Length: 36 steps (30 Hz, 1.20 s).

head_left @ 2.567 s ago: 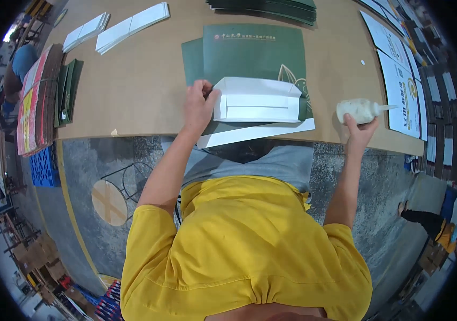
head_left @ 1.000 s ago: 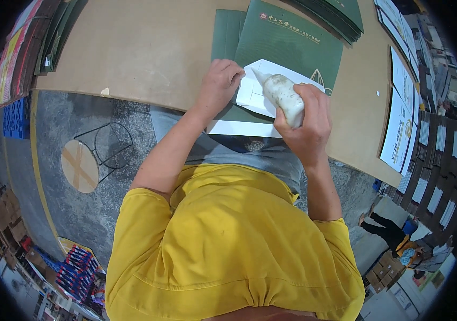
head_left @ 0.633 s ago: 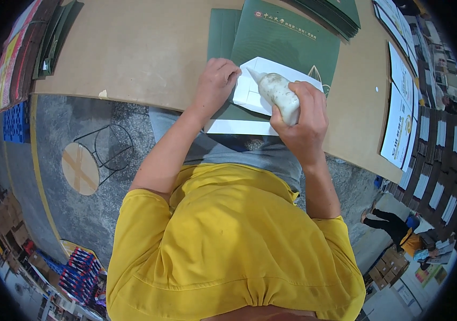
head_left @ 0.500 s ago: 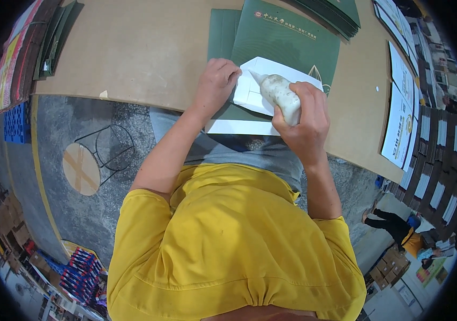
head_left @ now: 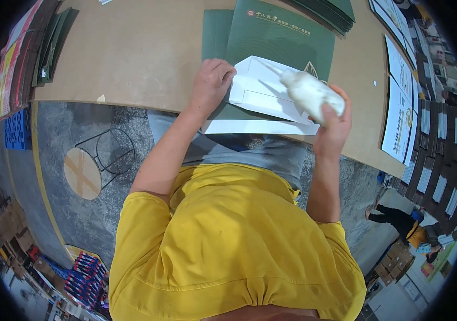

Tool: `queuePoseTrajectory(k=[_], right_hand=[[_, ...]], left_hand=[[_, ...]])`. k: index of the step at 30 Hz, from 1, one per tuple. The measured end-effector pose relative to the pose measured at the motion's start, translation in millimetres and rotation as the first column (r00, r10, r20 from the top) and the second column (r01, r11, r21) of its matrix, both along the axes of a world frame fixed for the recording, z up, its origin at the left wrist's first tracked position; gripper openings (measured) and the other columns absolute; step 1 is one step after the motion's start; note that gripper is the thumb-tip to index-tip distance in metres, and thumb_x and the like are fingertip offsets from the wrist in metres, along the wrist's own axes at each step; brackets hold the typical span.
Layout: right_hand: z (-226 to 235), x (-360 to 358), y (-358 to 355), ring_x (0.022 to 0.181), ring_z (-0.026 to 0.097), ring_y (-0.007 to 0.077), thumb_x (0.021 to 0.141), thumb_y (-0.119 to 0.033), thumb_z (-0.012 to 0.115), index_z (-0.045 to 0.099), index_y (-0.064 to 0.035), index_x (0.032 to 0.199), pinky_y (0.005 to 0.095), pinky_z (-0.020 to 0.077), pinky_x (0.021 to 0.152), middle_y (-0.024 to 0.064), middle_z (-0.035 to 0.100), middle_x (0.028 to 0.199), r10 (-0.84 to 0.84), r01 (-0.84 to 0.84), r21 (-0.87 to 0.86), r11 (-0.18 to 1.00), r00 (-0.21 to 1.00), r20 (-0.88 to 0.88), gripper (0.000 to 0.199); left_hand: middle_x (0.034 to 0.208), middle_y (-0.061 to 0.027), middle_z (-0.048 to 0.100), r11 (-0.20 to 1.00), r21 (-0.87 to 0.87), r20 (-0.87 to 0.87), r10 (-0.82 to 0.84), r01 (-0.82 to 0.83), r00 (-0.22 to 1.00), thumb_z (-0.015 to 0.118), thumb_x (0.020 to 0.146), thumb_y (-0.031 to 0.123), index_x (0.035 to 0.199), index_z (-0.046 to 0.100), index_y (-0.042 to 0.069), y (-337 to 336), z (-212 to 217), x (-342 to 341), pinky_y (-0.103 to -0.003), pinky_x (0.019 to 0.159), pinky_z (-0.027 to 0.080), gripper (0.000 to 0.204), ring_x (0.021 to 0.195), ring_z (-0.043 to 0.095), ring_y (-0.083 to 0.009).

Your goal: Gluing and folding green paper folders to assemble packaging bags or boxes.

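Observation:
A green paper bag (head_left: 282, 40) lies flat on the table, its end folded open into white flaps (head_left: 247, 88) near me. My left hand (head_left: 212, 83) is closed in a pinch at the left corner of these flaps. In my right hand (head_left: 335, 123) is a whitish squeeze bottle (head_left: 311, 93) with a pointed nozzle, tilted above the right part of the flaps. Its nozzle points to the upper left, over the white paper. Motion blurs the bottle a little, and whether anything comes out of it I cannot tell.
More green bags (head_left: 324, 13) are stacked at the far right of the brown table (head_left: 132, 53). At the left edge stand folded green pieces (head_left: 55, 45) beside a striped bundle (head_left: 17, 59). White printed sheets (head_left: 399, 107) lie along the right edge. A round stool (head_left: 82, 173) stands on the floor.
My right hand has carried the bottle to the right, away from the left part of the flaps. The left hand keeps its pinch at the corner.

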State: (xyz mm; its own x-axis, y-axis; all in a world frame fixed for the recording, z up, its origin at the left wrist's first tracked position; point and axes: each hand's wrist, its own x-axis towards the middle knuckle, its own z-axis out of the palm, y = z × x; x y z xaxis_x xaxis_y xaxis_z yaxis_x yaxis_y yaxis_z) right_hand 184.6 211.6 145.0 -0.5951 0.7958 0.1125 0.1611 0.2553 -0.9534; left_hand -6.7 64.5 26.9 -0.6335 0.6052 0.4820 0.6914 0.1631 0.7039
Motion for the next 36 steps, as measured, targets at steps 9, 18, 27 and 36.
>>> queuePoseTrajectory(k=[9,18,27,36], right_hand=[[2,77,37,0.106,0.058,0.0272,0.084,-0.017,0.062,0.047,-0.0013,0.125,0.0407,0.0550,0.078,0.0160,0.056,0.118,-0.317,0.128,-0.537,0.834,0.908,-0.275,0.047],[2,84,27,0.097,0.056,0.0232,0.067,-0.008,0.076,0.052,-0.0037,0.110,0.0334,0.0473,0.083,0.0109,0.056,0.105,-0.300,0.212,0.430,0.877,0.942,0.147,0.049],[-4,68,33,0.093,0.056,0.0310,0.064,-0.007,0.076,0.054,-0.0040,0.105,0.0385,0.0472,0.080,0.0141,0.056,0.100,-0.200,0.007,0.715,0.699,0.962,0.186,0.047],[-7,71,31,0.094,0.056,0.0292,0.065,-0.008,0.076,0.054,-0.0038,0.106,0.0370,0.0473,0.081,0.0130,0.056,0.101,-0.237,0.076,0.664,0.744,0.959,0.155,0.047]], left_hand=[[0.088,-0.0098,0.062,0.997,-0.075,-0.024,-0.001,-0.001,1.000,0.064,0.075,0.002,0.088,0.064,0.005,-8,2,-3,-0.037,0.073,0.047,0.013,0.084,0.057,-0.0287],[0.089,-0.0082,0.062,0.994,-0.105,-0.113,-0.033,0.021,0.993,0.065,0.074,0.000,0.088,0.065,0.005,-6,1,-5,-0.035,0.072,0.047,0.014,0.084,0.057,-0.0269],[0.089,-0.0077,0.062,0.993,-0.120,-0.125,-0.037,0.022,0.991,0.066,0.074,0.000,0.088,0.065,0.006,-6,1,-6,-0.035,0.073,0.048,0.016,0.084,0.057,-0.0270],[0.090,-0.0077,0.062,0.992,-0.123,-0.118,-0.025,0.010,0.993,0.065,0.074,0.000,0.089,0.065,0.006,-7,2,-7,-0.035,0.074,0.048,0.016,0.085,0.057,-0.0272]])
